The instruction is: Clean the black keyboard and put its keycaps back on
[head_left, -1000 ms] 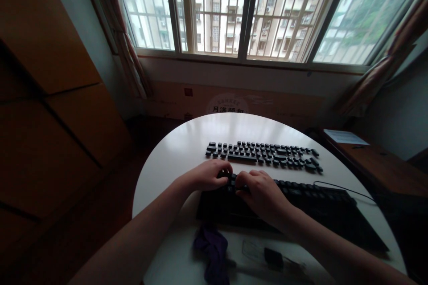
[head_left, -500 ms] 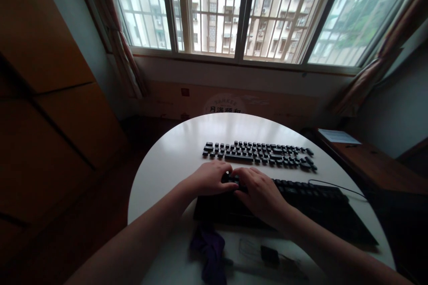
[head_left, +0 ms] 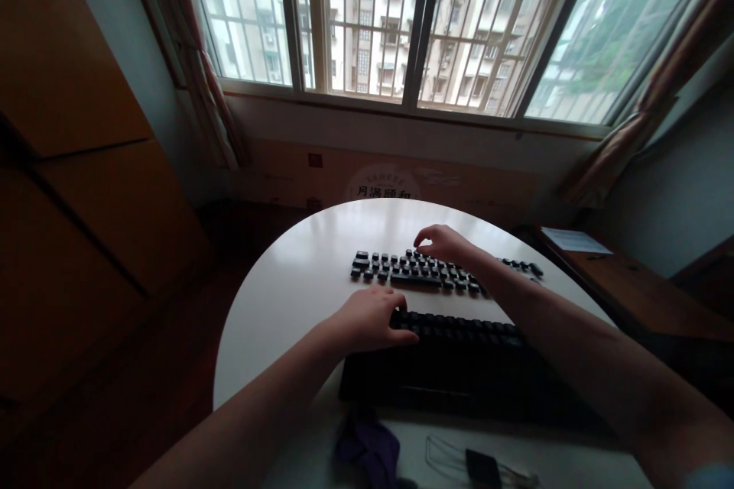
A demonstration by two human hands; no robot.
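My left hand [head_left: 370, 318] is wrapped round the left end of a black keyboard [head_left: 459, 374], thumb on the near side and fingers at the far edge. Rows of black keys run along the keyboard's back part. Beyond it, loose black keycaps [head_left: 416, 281] lie in rows on the white table. My right hand [head_left: 444, 243] is stretched over to their back row, thumb and forefinger closed on a keycap [head_left: 417, 253] there. My right forearm covers the keyboard's right part and some of the loose keycaps.
A purple cloth [head_left: 370, 449] lies at the near edge of the round white table [head_left: 275, 306], beside a wire tool [head_left: 444, 452] and a small black block [head_left: 482, 467]. Right of the table stands a brown desk [head_left: 631, 275] with a paper sheet [head_left: 576, 240].
My right hand has left the keyboard's left end and reached forward to the back row of loose keycaps. My left hand stays on the keyboard. The view has shifted slightly.
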